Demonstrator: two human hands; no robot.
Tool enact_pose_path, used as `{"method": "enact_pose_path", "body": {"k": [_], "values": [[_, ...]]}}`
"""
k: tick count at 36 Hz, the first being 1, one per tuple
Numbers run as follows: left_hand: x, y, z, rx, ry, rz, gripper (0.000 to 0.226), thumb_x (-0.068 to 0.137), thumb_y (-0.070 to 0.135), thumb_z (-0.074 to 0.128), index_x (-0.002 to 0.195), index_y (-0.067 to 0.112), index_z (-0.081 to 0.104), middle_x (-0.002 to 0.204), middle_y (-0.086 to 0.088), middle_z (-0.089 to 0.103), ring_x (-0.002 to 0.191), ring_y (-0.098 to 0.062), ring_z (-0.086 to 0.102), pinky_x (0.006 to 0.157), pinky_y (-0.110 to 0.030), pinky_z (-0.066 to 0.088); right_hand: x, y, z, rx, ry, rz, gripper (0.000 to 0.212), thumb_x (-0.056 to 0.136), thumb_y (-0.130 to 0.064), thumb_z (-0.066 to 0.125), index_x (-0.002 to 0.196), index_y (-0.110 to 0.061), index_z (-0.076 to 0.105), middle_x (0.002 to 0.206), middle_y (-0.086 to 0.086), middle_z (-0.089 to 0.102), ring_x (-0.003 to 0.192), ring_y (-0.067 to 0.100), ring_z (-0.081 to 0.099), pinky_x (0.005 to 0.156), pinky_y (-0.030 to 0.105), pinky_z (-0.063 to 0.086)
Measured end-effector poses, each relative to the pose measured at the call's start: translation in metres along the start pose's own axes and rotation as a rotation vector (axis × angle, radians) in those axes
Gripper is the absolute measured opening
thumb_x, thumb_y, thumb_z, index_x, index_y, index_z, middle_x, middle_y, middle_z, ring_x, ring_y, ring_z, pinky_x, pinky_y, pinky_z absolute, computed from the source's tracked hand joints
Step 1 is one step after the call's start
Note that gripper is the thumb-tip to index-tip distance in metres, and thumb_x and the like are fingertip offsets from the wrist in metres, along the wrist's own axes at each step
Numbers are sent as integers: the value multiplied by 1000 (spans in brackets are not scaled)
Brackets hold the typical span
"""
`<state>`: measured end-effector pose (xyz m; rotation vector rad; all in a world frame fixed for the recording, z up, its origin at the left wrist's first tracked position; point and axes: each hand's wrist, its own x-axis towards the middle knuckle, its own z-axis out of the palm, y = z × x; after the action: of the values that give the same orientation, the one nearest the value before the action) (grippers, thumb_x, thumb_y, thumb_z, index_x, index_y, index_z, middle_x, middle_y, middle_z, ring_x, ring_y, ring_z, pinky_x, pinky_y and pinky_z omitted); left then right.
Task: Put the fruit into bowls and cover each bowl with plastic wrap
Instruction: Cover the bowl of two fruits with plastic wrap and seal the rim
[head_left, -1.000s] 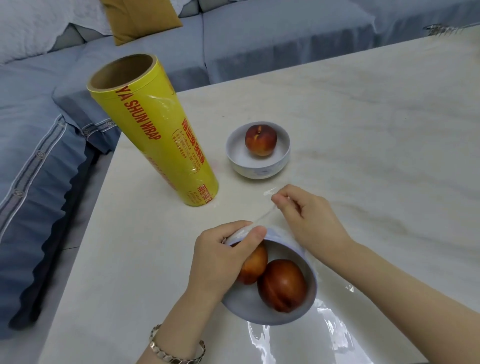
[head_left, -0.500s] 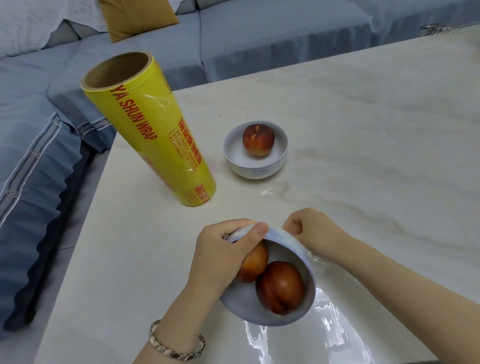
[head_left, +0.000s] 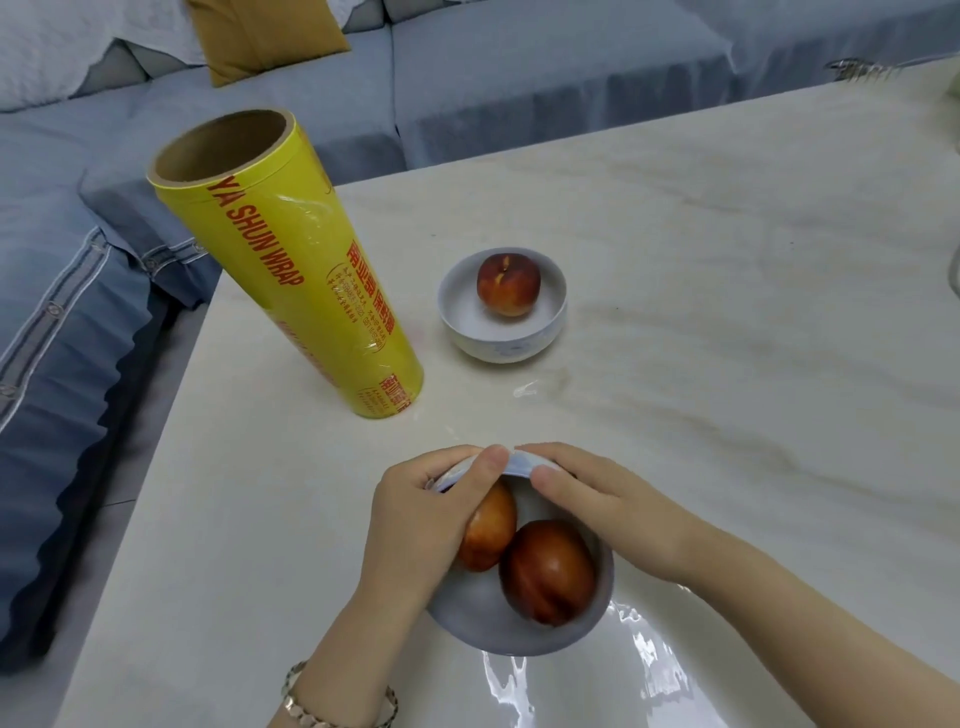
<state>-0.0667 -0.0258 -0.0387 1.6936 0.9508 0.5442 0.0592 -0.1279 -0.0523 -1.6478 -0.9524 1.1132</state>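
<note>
Plastic wrap (head_left: 587, 680) is lying glossy on the worktop (head_left: 727, 260) beneath the near bowl (head_left: 519, 631), which is tilting toward me with two peaches (head_left: 548, 571) inside. To seal it well, I am thinking the film needs drawing taut across the mouth and pressing down crease-free. My left hand (head_left: 415, 525) and right hand (head_left: 613, 514) are both curling over the far rim, gripping it.

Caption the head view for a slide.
Left hand and right hand grip the far rim of the near bowl holding two peaches; a one-peach bowl and plastic wrap roll stand behind.
</note>
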Motion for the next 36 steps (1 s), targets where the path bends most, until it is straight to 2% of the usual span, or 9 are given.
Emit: {"method": "enact_pose_path", "body": {"k": [5,7,10,15,19,23,27,31,36], "values": [[1,3,3,36,-16,-8,23,79,30,69,58,37,72,67,19,71,69,4,63,65,-8,46,-5,8,-4,209,1,66,51,67,-55,58,102,-20,68,104,-3,70,98,10,65,87,28,49],[2,5,5,58,13,-56,20,75,43,68,58,32,72,62,6,68,64,-7,60,65,-16,45,-10,12,-8,264,31,90,41,72,-54,63,91,-18,70,89,-5,71,83,9,65,75,24,49],[6,3,12,73,149,-210,52,72,55,65,43,17,45,54,-4,36,56,-17,37,55,-27,36,-19,17,-16,331,85,113,44,76,-54,64,82,-10,69,76,-6,65,74,7,60,73,20,50],[6,6,27,-54,204,-409,59,79,63,54,67,6,64,67,-9,58,66,-23,57,64,-30,46,-24,18,-28,293,227,107,53,82,-49,58,86,4,62,76,4,57,75,12,53,77,29,45],[1,6,34,-84,172,-437,57,84,60,50,72,7,67,74,-6,66,81,-26,64,75,-35,50,-19,16,-34,300,281,129,29,90,-31,53,82,-10,71,69,-7,63,65,5,56,64,16,46],[3,4,26,-52,112,-390,34,92,45,47,74,22,64,81,4,65,79,-11,60,76,-30,42,-17,15,-36,347,236,144,22,89,-24,54,90,-12,72,77,0,66,69,8,60,63,14,49],[18,7,14,25,-14,-214,26,92,14,45,95,28,66,102,16,62,102,-6,55,91,-22,40,-13,8,-33,331,190,122,23,86,-25,57,95,-11,72,85,-1,69,77,8,63,69,15,51],[25,13,13,66,-173,-97,25,90,12,47,80,18,69,85,13,66,80,5,58,71,-2,41,-8,1,-34,270,172,140,20,82,-26,62,94,-13,72,85,-5,71,78,6,64,70,16,51],[19,5,15,9,-179,-33,21,91,18,52,74,18,64,79,8,67,77,1,58,70,-6,42,-4,-9,-38,254,168,208,39,70,-43,65,87,-9,72,74,2,67,68,10,62,62,16,49]]}}
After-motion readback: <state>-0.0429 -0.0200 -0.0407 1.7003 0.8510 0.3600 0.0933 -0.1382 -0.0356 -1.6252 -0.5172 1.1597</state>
